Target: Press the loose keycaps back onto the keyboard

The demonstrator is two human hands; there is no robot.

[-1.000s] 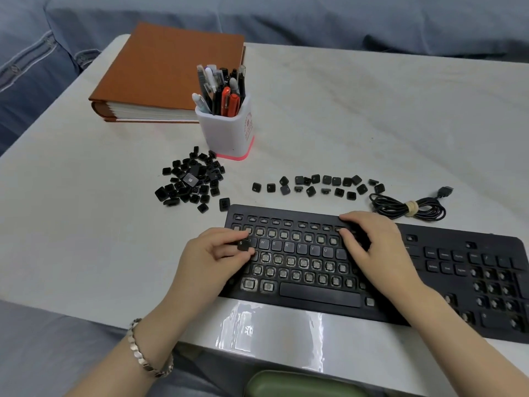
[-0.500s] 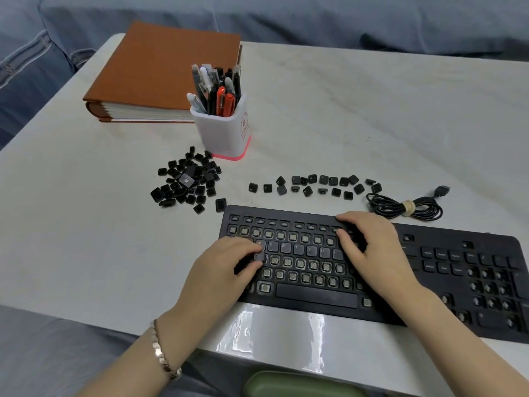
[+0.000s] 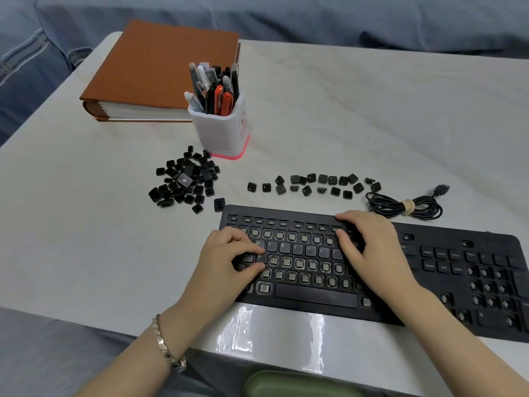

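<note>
A black keyboard [image 3: 458, 233] lies at the table's near edge, with many bare switches on its left half and a QWERTY row fitted. My left hand [image 3: 226, 259] rests on the keyboard's left side, thumb and index finger pinched on the S keycap [image 3: 260, 257] seated in the home row. My right hand [image 3: 375, 253] lies flat on the middle of the keyboard with fingers spread and nothing in it. Loose black keycaps lie in a pile [image 3: 186, 181] to the upper left and in a row [image 3: 312, 184] behind the keyboard.
A white pen cup [image 3: 223, 130] stands behind the pile, with a brown binder [image 3: 160, 67] beyond it. The coiled keyboard cable [image 3: 406, 206] lies behind the keyboard's right half. A green rounded object [image 3: 300, 382] sits below the table's front edge.
My left hand carried a keycap down and to the right from the number row to the home row and set it in the S position. My right hand stayed put.
</note>
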